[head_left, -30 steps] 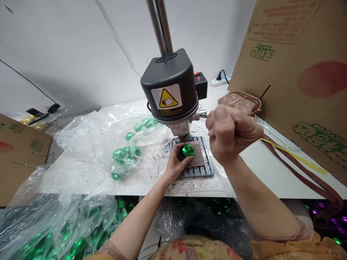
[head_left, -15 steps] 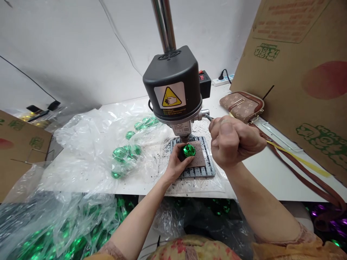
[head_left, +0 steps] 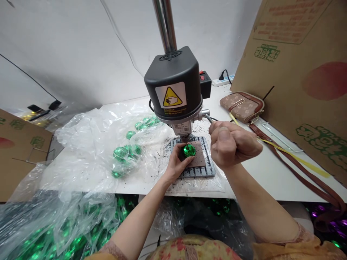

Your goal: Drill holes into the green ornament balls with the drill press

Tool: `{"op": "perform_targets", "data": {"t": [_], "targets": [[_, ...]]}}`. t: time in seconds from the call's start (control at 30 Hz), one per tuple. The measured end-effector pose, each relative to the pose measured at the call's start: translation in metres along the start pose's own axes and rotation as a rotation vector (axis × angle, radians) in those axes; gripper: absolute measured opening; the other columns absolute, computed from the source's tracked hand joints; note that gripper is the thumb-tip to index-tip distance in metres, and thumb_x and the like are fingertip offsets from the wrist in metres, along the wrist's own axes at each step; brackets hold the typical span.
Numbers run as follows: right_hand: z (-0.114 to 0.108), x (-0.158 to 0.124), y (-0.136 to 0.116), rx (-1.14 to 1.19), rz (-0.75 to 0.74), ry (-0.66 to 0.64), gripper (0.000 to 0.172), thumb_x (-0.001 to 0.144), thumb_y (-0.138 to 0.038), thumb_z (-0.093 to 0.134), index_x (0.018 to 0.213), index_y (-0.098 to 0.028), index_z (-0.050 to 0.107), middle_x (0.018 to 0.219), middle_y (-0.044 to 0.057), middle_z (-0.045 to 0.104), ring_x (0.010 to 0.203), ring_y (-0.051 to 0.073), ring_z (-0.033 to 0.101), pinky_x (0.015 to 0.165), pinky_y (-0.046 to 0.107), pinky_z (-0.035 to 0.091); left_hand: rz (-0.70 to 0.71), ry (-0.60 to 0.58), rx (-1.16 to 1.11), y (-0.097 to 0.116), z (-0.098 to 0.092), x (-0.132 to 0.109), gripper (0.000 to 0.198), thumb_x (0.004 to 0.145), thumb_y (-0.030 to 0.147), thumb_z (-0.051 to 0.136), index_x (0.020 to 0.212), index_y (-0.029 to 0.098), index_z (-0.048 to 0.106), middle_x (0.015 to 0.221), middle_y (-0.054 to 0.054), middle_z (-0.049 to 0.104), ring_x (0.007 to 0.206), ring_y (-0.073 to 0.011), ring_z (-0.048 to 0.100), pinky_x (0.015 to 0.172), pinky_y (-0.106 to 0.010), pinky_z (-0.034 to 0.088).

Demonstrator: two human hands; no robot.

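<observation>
A shiny green ball (head_left: 189,150) rests on a brownish board (head_left: 200,156) over the slotted metal base plate (head_left: 210,169). Thumb and fingers of my left hand (head_left: 177,162) hold the ball from its left side, right under the chuck of a black drill press (head_left: 173,83). My right hand (head_left: 230,144) is wrapped round the metal lever (head_left: 208,117) on the right side of the press. Dark shavings are scattered about the base.
Several green balls (head_left: 123,153) lie in clear plastic (head_left: 81,133) on the left. A patterned purse (head_left: 241,104) with a brown strap lies at the right by a large cardboard box (head_left: 298,79). Bagged green balls (head_left: 73,231) sit below the table edge.
My right hand has shifted very slightly left with the lever. My left hand and the green ball have stayed in place.
</observation>
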State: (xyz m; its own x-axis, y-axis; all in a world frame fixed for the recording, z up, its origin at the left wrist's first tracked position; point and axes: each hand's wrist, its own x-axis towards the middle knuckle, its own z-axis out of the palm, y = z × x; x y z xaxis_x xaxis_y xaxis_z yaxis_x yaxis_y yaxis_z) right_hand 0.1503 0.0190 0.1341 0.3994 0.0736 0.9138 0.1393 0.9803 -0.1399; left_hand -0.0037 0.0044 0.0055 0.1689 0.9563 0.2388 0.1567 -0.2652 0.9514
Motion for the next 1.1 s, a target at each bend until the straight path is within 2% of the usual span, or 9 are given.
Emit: {"op": "perform_targets", "data": {"t": [0.3,0.43,0.57,0.7,0.77,0.83,0.93,1.0,1.1], "targets": [[-0.005,-0.01,0.003,0.042,-0.045,-0.015,0.044,0.08,-0.004,0.052,0.059,-0.02,0.016,0.047,-0.008,0.023,0.037,0.003,0.025,0.04,0.025,0.022,-0.023,-0.006,-0.031,0.0,0.0,-0.002,0.053,0.079,0.037,0.08,0.122,0.022,0.052,0.122,-0.009,0.062,0.113,-0.0246,0.06,0.1,-0.04,0.048],[0.003,0.001,-0.006,-0.022,0.117,0.028,0.048,0.087,-0.012,0.055,0.055,-0.018,0.02,0.047,-0.007,0.024,0.038,0.003,0.026,0.04,0.026,0.021,-0.034,0.014,-0.021,0.001,0.002,-0.001,0.053,0.078,0.038,0.081,0.12,0.022,0.052,0.119,-0.008,0.063,0.112,-0.0247,0.061,0.099,-0.041,0.049],[0.017,0.029,-0.015,-0.1,0.284,0.054,0.049,0.092,-0.021,0.057,0.052,-0.019,0.029,0.046,-0.006,0.03,0.042,0.004,0.031,0.042,0.028,0.023,-0.027,0.134,0.069,0.004,0.007,-0.006,0.053,0.077,0.039,0.082,0.118,0.023,0.053,0.116,-0.008,0.063,0.111,-0.0263,0.061,0.1,-0.045,0.049],[0.024,0.045,-0.015,-0.116,0.295,0.03,0.05,0.092,-0.025,0.059,0.054,-0.021,0.027,0.045,-0.006,0.032,0.04,0.005,0.03,0.04,0.028,0.027,0.086,0.318,0.312,0.003,0.013,-0.041,0.049,0.076,0.039,0.082,0.116,0.025,0.057,0.115,-0.01,0.062,0.114,-0.0309,0.059,0.103,-0.053,0.046],[0.023,0.046,-0.013,-0.155,0.283,0.012,0.052,0.092,-0.03,0.058,0.055,-0.022,0.024,0.045,-0.006,0.031,0.04,0.006,0.03,0.04,0.029,0.029,0.28,0.198,0.398,0.001,0.018,-0.07,0.048,0.076,0.037,0.082,0.117,0.028,0.059,0.121,-0.011,0.061,0.114,-0.0328,0.06,0.098,-0.054,0.05],[0.022,0.045,-0.012,-0.174,0.279,-0.006,0.052,0.093,-0.034,0.057,0.056,-0.022,0.023,0.046,-0.006,0.031,0.04,0.006,0.03,0.04,0.03,0.03,0.556,-0.094,0.496,-0.001,0.027,-0.099,0.044,0.077,0.037,0.08,0.117,0.034,0.062,0.126,-0.01,0.063,0.104,-0.0311,0.065,0.082,-0.046,0.057],[0.02,0.042,-0.012,-0.138,0.28,0.003,0.051,0.093,-0.035,0.057,0.056,-0.023,0.024,0.047,-0.005,0.033,0.041,0.008,0.032,0.041,0.031,0.029,0.92,-0.484,0.678,-0.005,0.048,-0.124,0.032,0.083,0.033,0.07,0.115,0.035,0.066,0.123,-0.011,0.068,0.081,-0.0246,0.067,0.06,-0.035,0.055],[0.02,0.04,-0.012,-0.114,0.298,0.015,0.05,0.092,-0.033,0.058,0.056,-0.023,0.026,0.047,-0.004,0.034,0.041,0.009,0.033,0.042,0.033,0.028,0.97,-0.58,0.773,-0.009,0.061,-0.128,0.035,0.083,0.029,0.066,0.118,0.028,0.068,0.119,-0.016,0.069,0.072,-0.0234,0.065,0.053,-0.034,0.052],[0.02,0.04,-0.011,-0.078,0.315,0.045,0.046,0.091,-0.029,0.059,0.054,-0.023,0.033,0.047,-0.004,0.036,0.041,0.009,0.033,0.043,0.033,0.026,0.995,-0.596,0.777,-0.014,0.063,-0.127,0.036,0.084,0.025,0.063,0.12,0.024,0.067,0.117,-0.014,0.07,0.068,-0.0194,0.063,0.051,-0.031,0.051]]}}
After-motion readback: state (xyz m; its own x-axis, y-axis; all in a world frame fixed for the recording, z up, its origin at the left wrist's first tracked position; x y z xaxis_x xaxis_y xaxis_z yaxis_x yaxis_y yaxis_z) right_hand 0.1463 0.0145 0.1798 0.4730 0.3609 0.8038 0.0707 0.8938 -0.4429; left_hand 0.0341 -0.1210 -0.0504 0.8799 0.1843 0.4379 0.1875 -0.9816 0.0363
